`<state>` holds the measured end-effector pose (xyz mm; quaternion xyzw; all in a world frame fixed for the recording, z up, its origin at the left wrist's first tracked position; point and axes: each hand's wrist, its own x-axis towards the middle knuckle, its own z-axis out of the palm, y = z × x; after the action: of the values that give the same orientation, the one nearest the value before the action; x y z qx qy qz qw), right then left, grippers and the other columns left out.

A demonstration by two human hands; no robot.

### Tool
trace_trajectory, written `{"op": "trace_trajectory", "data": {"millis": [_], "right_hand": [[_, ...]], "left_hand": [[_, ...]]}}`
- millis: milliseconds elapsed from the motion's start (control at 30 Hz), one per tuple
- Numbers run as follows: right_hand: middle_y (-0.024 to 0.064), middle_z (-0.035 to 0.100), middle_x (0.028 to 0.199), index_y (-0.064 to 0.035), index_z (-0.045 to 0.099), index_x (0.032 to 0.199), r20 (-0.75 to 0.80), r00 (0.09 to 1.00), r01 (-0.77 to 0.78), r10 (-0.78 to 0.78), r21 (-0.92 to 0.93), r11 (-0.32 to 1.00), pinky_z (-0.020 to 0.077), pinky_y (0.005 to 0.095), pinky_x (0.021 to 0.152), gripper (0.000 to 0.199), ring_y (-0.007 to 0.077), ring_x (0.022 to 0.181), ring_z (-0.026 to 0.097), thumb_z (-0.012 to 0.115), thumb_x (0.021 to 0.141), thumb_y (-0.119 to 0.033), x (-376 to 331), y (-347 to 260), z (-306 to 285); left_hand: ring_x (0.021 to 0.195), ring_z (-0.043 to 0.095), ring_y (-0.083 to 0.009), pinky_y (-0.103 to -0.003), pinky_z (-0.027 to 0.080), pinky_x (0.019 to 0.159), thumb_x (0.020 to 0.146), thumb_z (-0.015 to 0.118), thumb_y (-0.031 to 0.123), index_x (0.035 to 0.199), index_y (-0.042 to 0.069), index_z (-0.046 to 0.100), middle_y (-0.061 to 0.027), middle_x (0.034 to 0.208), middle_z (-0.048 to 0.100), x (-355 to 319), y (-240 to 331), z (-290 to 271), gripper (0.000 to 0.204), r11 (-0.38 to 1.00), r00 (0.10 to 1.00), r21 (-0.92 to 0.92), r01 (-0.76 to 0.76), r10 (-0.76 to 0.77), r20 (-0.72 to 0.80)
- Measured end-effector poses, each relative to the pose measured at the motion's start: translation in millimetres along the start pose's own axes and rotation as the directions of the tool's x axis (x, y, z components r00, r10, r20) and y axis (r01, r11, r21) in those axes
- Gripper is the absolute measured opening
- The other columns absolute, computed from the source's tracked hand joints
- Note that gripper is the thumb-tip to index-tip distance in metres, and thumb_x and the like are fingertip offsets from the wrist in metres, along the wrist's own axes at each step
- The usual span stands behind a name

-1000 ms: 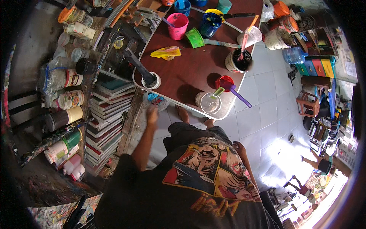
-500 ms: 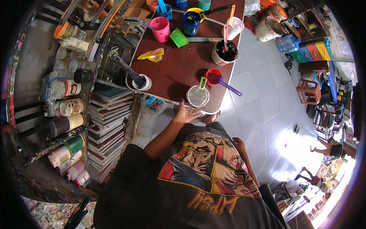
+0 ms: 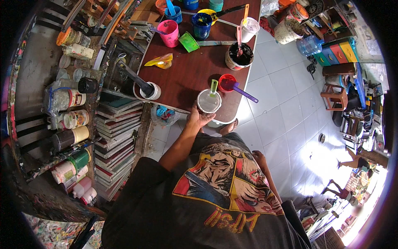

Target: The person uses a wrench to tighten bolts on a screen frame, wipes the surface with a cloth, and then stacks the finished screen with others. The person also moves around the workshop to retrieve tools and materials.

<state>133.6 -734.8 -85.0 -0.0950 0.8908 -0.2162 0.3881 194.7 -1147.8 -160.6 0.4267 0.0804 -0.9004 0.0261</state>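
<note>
Near the table's front edge, my left hand [image 3: 200,117] is wrapped round the near left side of a round white-rimmed plastic tub [image 3: 202,102]. A green-handled tool [image 3: 214,87] leans in this tub, its handle over the far rim. Just right of it is a red cup [image 3: 226,78] with a purple-handled scoop or spatula [image 3: 246,92] across its rim. My right hand [image 3: 259,158] is low beside my shirt, away from the table; its fingers are mostly hidden, and I cannot tell whether it holds anything.
The brown table [image 3: 182,89] also bears a pot of black paint [image 3: 233,64], a white tub with a dark brush [image 3: 155,93], a pink cup [image 3: 169,37], a green cup [image 3: 189,42] and a yellow piece [image 3: 159,61]. Stacked framed screens [image 3: 116,145] and shelved jars stand left.
My left hand has gone from open beside the white-rimmed tub to gripping it. The tub has shifted slightly toward the left. My right hand has stayed where it was.
</note>
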Motion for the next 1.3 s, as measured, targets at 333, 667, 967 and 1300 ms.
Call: {"op": "trace_trajectory", "data": {"millis": [333,667,967,1300], "right_hand": [[0.0201,0.065,0.102,-0.0023,0.062,0.108,-0.016,1.0,0.019,-0.019,0.029,0.999,0.049,0.0381,0.082,0.035,0.0326,0.097,0.063,0.062,0.084,-0.028,1.1,6.8,-1.0],[0.0197,0.066,0.1,-0.0017,0.062,0.108,-0.03,0.998,0.055,-0.054,0.011,0.998,0.05,0.038,0.081,0.036,0.033,0.096,0.064,0.062,0.084,-0.028,1.3,11.5,2.9],[0.0212,0.066,0.099,0.0003,0.061,0.108,-0.034,0.999,0.011,-0.007,0.106,0.994,0.0504,0.0373,0.08,0.034,0.0323,0.095,0.064,0.06,0.086,-0.026,-10.4,12.4,-1.5],[0.0202,0.065,0.103,-0.0002,0.061,0.107,-0.04,0.999,0.009,-0.008,0.033,0.999,0.0479,0.0392,0.084,0.033,0.0329,0.1,0.062,0.055,0.089,-0.027,-10.6,34.6,-14.6]], "left_hand": [[0.126,0.04,-0.0394,-0.053,0.03,0.105,0.088,0.044,0.059,0.133,-0.003,0.028,-0.0258,0.135,0.036,-29.8,32.0,17.1,0.078,0.946,0.98,-0.312,-0.094,0.033,-0.194],[0.133,0.03,-0.0355,-0.053,0.029,0.106,0.085,0.036,0.069,0.135,-0.004,0.027,-0.0206,0.14,0.036,-20.2,-0.3,7.1,0.089,0.957,0.995,-0.277,0.089,-0.096,-0.009],[0.135,0.027,-0.0331,-0.054,0.025,0.107,0.071,0.025,0.087,0.138,0.0,0.028,-0.0172,0.144,0.031,-17.3,-1.5,29.3,0.109,0.943,0.974,-0.312,-0.116,0.17,0.152],[0.134,0.031,-0.0316,-0.05,0.029,0.105,0.071,0.029,0.086,0.145,0.007,0.007,-0.0132,0.148,0.027,-27.8,22.0,18.5,0.111,0.839,0.966,-0.524,-0.147,0.234,0.105]]}}
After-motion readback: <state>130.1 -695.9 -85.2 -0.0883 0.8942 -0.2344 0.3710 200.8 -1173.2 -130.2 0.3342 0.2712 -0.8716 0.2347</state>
